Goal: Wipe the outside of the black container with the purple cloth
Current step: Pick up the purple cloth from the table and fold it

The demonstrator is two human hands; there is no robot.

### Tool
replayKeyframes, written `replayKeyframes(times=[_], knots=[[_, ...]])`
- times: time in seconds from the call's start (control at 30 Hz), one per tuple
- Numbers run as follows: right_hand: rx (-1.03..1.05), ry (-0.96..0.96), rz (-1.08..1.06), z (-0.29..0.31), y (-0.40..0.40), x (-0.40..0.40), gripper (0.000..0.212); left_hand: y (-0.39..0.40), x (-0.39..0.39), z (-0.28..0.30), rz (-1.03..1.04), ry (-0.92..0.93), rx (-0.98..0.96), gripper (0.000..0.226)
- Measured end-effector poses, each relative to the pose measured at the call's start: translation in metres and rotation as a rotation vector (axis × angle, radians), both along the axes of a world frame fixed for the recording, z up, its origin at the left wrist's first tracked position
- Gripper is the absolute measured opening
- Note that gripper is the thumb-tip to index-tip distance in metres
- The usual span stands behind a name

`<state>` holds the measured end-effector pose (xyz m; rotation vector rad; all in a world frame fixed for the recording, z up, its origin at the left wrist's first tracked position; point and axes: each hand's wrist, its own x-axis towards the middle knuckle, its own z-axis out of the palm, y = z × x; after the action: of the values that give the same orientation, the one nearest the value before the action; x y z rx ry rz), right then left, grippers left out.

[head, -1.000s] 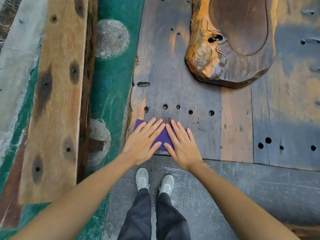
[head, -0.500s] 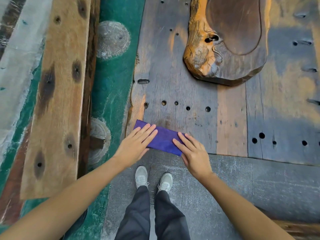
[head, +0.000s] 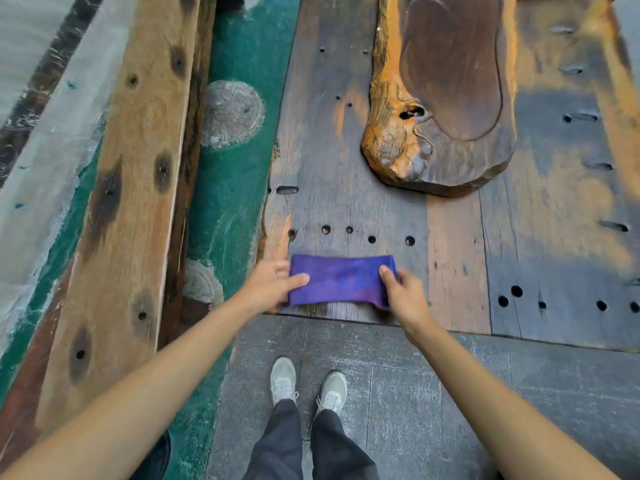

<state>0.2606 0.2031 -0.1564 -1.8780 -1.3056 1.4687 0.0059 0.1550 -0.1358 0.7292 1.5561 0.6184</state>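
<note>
A weathered wooden worktop [head: 346,150] of dark planks fills the centre and right of the frame, its surface drilled with round holes and cut with short slots. Left of it runs a green painted strip of floor [head: 239,185] with 2 pale round marks, and further left a long, pale wooden plank [head: 131,202] with dark knots slants from the top of the frame to the lower left. Grey stone paving [head: 398,382] covers the bottom centre and lower right.

In the upper right centre a carved wooden slab [head: 446,98] with a smooth, dark hollow and a rough orange edge lies on the worktop.

At the bottom centre the person's dark trousers [head: 311,448] and 2 pale sneakers [head: 284,379] stand on the paving.

The purple cloth [head: 341,280], folded into a long band, sits in the lower centre at the near edge of the worktop, just below a row of 5 holes. The left hand [head: 273,282] grips its left end, thumb on top and fingers curled round the edge. The right hand [head: 403,292] pinches its right end, thumb pressed on the upper face, the fingers tucked out of sight beneath. Whether the cloth rests on the wood or is raised slightly cannot be told.
</note>
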Motion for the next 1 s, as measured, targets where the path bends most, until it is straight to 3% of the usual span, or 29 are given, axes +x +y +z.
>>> replayKeyframes(times=[0.07, 0.17, 0.33, 0.43, 0.57, 0.77, 0.83, 0.93, 1.0], knots=[[-0.042, -0.177, 0.040, -0.011, -0.003, 0.001, 0.038, -0.003, 0.013, -0.012, 0.025, 0.055, -0.085, 0.010], [0.004, -0.272, -0.016, -0.011, -0.004, -0.004, 0.043, -0.008, 0.024, -0.023, 0.112, 0.068, -0.085, 0.016], [0.360, -0.398, 0.060, 0.019, -0.017, -0.030, 0.022, -0.016, 0.038, -0.012, 0.122, 0.086, 0.092, 0.016], [0.458, -0.396, 0.157, 0.032, -0.038, -0.061, 0.026, -0.018, 0.057, -0.007, 0.184, -0.009, 0.092, 0.020], [0.402, -0.444, 0.471, 0.017, -0.063, -0.087, 0.040, -0.028, 0.062, -0.015, 0.285, -0.080, -0.054, 0.024], [0.347, -0.384, 0.613, 0.016, -0.055, -0.086, 0.041, -0.025, 0.051, -0.018, 0.575, -0.379, -0.247, 0.029], [0.424, -0.377, 0.568, 0.025, -0.042, -0.083, 0.033, -0.020, 0.052, -0.015, 0.546, -0.314, -0.246, 0.028], [0.696, -0.409, 0.334, 0.031, -0.016, -0.084, 0.034, -0.018, 0.056, -0.017, 0.477, -0.207, -0.230, 0.031], [0.733, -0.424, 0.414, 0.017, -0.008, -0.087, 0.044, -0.020, 0.057, -0.021, 0.462, -0.177, -0.214, 0.033]])
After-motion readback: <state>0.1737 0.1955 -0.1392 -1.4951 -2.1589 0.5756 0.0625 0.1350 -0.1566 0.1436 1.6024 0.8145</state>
